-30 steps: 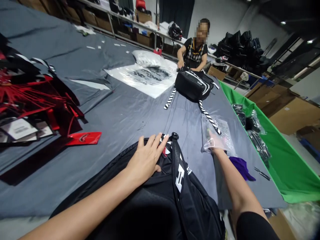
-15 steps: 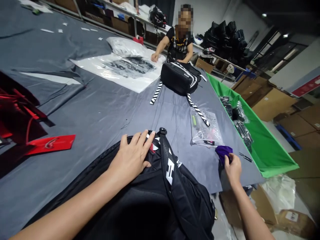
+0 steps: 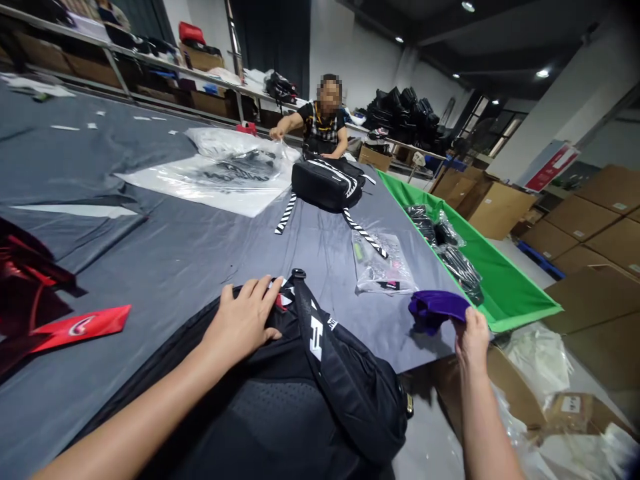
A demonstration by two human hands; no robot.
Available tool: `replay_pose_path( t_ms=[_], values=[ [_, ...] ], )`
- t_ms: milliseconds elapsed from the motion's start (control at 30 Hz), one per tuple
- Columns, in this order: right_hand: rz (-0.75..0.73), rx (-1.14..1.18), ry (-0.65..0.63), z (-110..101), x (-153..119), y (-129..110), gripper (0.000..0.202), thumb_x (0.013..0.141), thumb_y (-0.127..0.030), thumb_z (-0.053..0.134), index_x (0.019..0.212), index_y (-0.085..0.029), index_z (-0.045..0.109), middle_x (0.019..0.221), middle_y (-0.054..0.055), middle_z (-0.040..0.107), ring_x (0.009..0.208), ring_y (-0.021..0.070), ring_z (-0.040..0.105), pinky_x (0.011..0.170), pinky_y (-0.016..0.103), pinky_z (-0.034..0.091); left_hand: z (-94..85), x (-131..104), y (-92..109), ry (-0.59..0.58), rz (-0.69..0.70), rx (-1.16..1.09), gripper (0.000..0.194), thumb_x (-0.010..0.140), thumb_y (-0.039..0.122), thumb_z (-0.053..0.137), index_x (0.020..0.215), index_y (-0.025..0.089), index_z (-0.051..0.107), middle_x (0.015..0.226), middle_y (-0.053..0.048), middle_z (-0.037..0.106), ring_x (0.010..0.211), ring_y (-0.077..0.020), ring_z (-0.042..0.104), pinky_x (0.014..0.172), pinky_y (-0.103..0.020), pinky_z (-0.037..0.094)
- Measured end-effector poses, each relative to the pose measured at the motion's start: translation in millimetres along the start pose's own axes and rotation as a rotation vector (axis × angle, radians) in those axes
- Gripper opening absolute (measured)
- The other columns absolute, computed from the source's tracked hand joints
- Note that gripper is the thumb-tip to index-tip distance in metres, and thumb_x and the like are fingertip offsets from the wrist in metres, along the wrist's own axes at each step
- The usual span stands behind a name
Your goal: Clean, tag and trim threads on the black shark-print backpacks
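Note:
A large black backpack (image 3: 260, 413) lies in front of me, its padded strap (image 3: 320, 347) marked with white lettering. My left hand (image 3: 243, 323) rests palm down on its upper part, fingers stretched and apart, beside a small red and white patch. Off to the right, my right hand (image 3: 471, 333) pinches one end of a crumpled purple cloth (image 3: 433, 308). The rest of that cloth hangs over the table near its right edge. Just beyond it lies a clear plastic bag (image 3: 383, 267) with small items inside.
Across the grey table (image 3: 200, 247), a person (image 3: 325, 127) handles clear plastic behind another black backpack (image 3: 325, 183) with striped straps. A green-sided bin (image 3: 520, 293) holding wrapped packages borders the right edge. Red material (image 3: 80, 327) lies at left; cardboard boxes (image 3: 590, 213) stand at right.
The view has tilted up. My right hand has drawn the purple cloth out to the right, so more of it is spread. My left hand stays on the backpack.

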State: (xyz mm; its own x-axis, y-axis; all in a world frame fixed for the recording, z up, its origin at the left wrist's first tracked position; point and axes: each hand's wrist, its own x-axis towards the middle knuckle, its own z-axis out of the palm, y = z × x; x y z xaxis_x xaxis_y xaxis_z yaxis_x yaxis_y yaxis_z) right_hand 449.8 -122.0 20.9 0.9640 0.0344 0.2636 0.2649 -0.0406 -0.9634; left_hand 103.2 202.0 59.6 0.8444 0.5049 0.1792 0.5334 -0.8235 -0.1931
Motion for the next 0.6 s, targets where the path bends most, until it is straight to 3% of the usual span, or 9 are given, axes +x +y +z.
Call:
replay_pose_path(
  t_ms=[133, 233, 300, 400, 500, 567, 600],
  values=[
    [0.222, 0.319, -0.087, 10, -36, 12, 0.028, 0.066, -0.041, 0.071, 0.075, -0.022, 0.052, 0.071, -0.002, 0.059, 0.067, 0.0169, 0.059, 0.069, 0.038, 0.055, -0.8, -1, 0, -0.014, 0.007, 0.016, 0.080, 0.078, 0.039, 0.062, 0.148, 0.011, 0.034, 0.148, -0.022, 0.040, 0.129, -0.0377, 0.040, 0.100, -0.054, 0.033],
    [0.355, 0.472, -0.187, 25, -47, 7, 0.019, 0.067, -0.030, 0.072, 0.078, -0.020, 0.060, 0.074, 0.001, 0.066, 0.075, 0.0202, 0.065, 0.076, 0.043, 0.057, -4.5, -2, 0, -0.011, 0.011, 0.013, 0.078, 0.079, 0.041, 0.061, 0.147, 0.012, 0.035, 0.148, -0.022, 0.040, 0.129, -0.0365, 0.040, 0.100, -0.053, 0.033],
    [0.410, 0.595, -0.192, 28, -50, -5, 0.020, 0.075, -0.035, 0.069, 0.088, -0.020, 0.065, 0.086, 0.003, 0.071, 0.086, 0.0209, 0.066, 0.083, 0.044, 0.056, -6.5, -2, 0, -0.001, 0.011, 0.012, 0.079, 0.080, 0.041, 0.061, 0.147, 0.011, 0.034, 0.148, -0.022, 0.041, 0.129, -0.0362, 0.040, 0.100, -0.053, 0.033],
    [0.593, 0.754, -0.196, 35, -66, -25, 0.027, 0.082, -0.048, 0.064, 0.094, -0.023, 0.067, 0.094, 0.003, 0.072, 0.087, 0.0204, 0.067, 0.077, 0.043, 0.057, -6.6, -1, 1, 0.001, 0.009, 0.011, 0.082, 0.079, 0.040, 0.064, 0.148, 0.009, 0.033, 0.147, -0.022, 0.041, 0.128, -0.0361, 0.040, 0.100, -0.053, 0.033],
    [0.813, 0.662, -0.378, 52, -93, -36, 0.022, 0.075, -0.038, 0.074, 0.086, -0.021, 0.065, 0.085, 0.003, 0.071, 0.076, 0.0190, 0.065, 0.070, 0.040, 0.056, -7.1, -2, 1, -0.016, 0.001, -0.010, 0.084, 0.077, 0.042, 0.066, 0.147, 0.007, 0.034, 0.146, -0.023, 0.042, 0.126, -0.0363, 0.041, 0.100, -0.054, 0.032],
    [0.766, 0.555, -0.470, 67, -109, -42, 0.023, 0.069, -0.030, 0.077, 0.086, -0.020, 0.065, 0.084, 0.002, 0.070, 0.078, 0.0189, 0.065, 0.075, 0.040, 0.055, -9.5, -4, 1, -0.026, -0.016, -0.045, 0.085, 0.078, 0.044, 0.066, 0.147, 0.009, 0.033, 0.147, -0.022, 0.041, 0.127, -0.0357, 0.041, 0.102, -0.053, 0.030],
    [0.663, 0.497, -0.481, 74, -115, -46, 0.025, 0.068, -0.032, 0.076, 0.087, -0.020, 0.065, 0.086, 0.002, 0.070, 0.081, 0.0196, 0.065, 0.079, 0.040, 0.054, -10.7, -5, 1, -0.028, -0.032, -0.063, 0.085, 0.078, 0.046, 0.066, 0.147, 0.010, 0.033, 0.148, -0.021, 0.040, 0.128, -0.0352, 0.040, 0.104, -0.052, 0.029]
  ],
)
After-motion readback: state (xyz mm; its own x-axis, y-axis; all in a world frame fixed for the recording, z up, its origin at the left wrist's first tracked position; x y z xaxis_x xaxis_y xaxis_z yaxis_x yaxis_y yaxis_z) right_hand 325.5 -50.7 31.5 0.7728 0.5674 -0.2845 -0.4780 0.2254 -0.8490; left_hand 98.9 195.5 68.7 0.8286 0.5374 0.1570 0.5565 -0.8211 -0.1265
